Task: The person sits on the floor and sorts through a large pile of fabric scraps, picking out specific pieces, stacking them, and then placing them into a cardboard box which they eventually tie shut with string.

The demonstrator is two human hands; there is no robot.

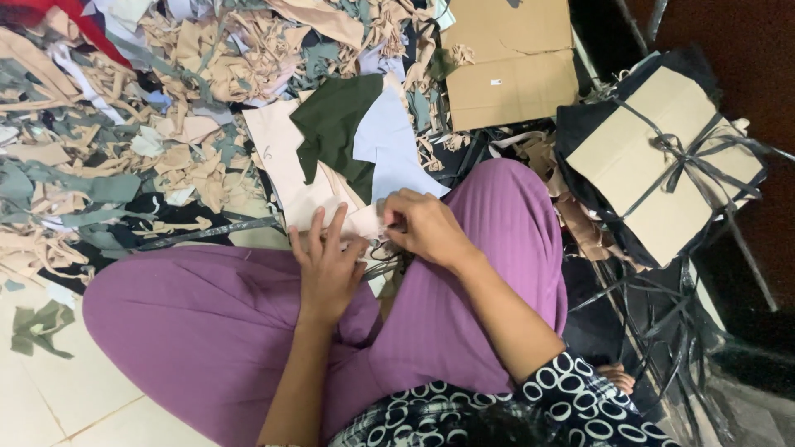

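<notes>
Fingers of the left hand lie spread and nearly flat on the near end of a pale pink fabric piece, pinning it against the lap without gripping. The right hand sits just beside it, curled loosely with fingertips pinched at the same near edge of the cloth; whether anything small is held in that pinch I cannot tell. Both hands meet at the cloth's near corner, the left slightly lower. From there the pink piece runs away from the hands toward the upper left, its long axis pointing up into the heap. A dark green fabric piece and a light lavender piece lie overlapping on it. Around are purple trousers, a scrap pile, flat cardboard, and a cardboard bundle tied with black strips.
</notes>
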